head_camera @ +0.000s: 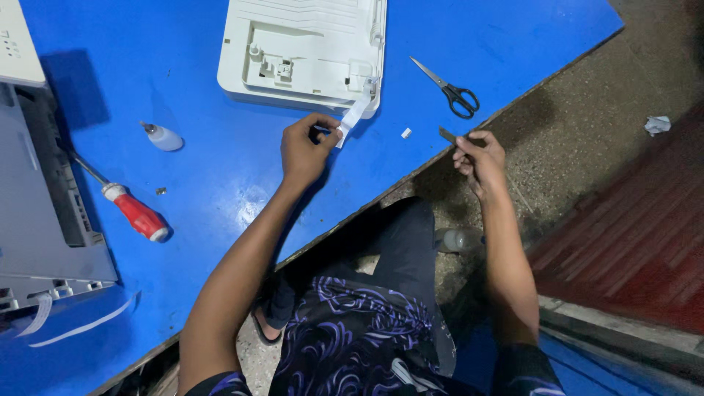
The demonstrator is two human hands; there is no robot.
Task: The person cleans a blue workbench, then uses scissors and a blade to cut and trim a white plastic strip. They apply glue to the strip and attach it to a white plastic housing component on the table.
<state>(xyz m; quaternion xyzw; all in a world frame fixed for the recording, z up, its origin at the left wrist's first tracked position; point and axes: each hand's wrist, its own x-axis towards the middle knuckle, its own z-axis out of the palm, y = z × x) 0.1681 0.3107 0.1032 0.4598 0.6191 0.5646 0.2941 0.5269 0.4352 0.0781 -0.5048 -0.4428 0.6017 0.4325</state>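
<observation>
A: Left hand (pixel 304 150)?
B: Fingers pinch the flat white ribbon strip (pixel 354 117) hanging from the cream plastic housing (pixel 293 44) on the blue table (pixel 220 161).
A: Right hand (pixel 480 158)?
B: Fingertips grip a small dark flat blade (pixel 447 135) near black-handled scissors (pixel 449 89).

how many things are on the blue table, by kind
Screwdriver: 1
Scissors: 1
Small bottle: 1
White plastic cover: 1
Grey machine body: 1
Total: 5

The left hand pinches a white ribbon strip from the cover; the right hand holds a small dark blade.
</observation>
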